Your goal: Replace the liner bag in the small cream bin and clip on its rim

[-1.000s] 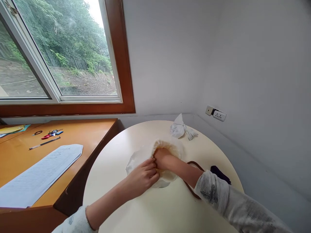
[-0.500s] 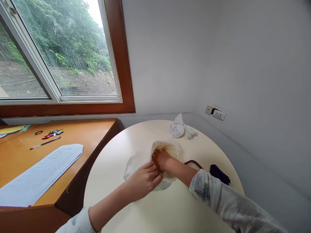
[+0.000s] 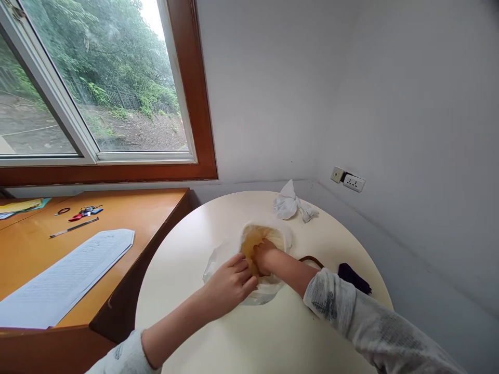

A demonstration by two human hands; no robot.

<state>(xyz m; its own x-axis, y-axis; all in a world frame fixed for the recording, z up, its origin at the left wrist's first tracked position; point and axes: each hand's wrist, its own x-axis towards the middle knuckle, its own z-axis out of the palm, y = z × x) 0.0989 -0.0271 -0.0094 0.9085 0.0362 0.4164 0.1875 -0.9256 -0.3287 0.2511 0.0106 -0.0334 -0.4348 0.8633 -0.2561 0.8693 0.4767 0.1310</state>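
Note:
A white translucent plastic bag (image 3: 222, 254) lines a round, yellowish-looking container (image 3: 251, 239) on the round table, its loose edges spread over the rim and tabletop. My left hand (image 3: 230, 285) is closed on the near left edge of the bag at the rim. Inside the opening, my right hand (image 3: 265, 257) reaches down against the lining, its visible fingers apart. The fingertips are partly hidden, and I see no object in them. To the right of the container a thin brown curved strip (image 3: 312, 258), perhaps a handle, passes behind my right forearm.
A crumpled white plastic bag (image 3: 286, 202) lies at the back of the cream table (image 3: 175, 259). A dark cloth-like bundle (image 3: 353, 278) rests near my right sleeve. On the wooden desk (image 3: 152, 208) are papers (image 3: 78, 275), a pen (image 3: 74, 227) and keys (image 3: 88, 210).
My right hand has shifted slightly to the right within the lined container, baring more of the yellowish inside. My left hand stays at the rim.

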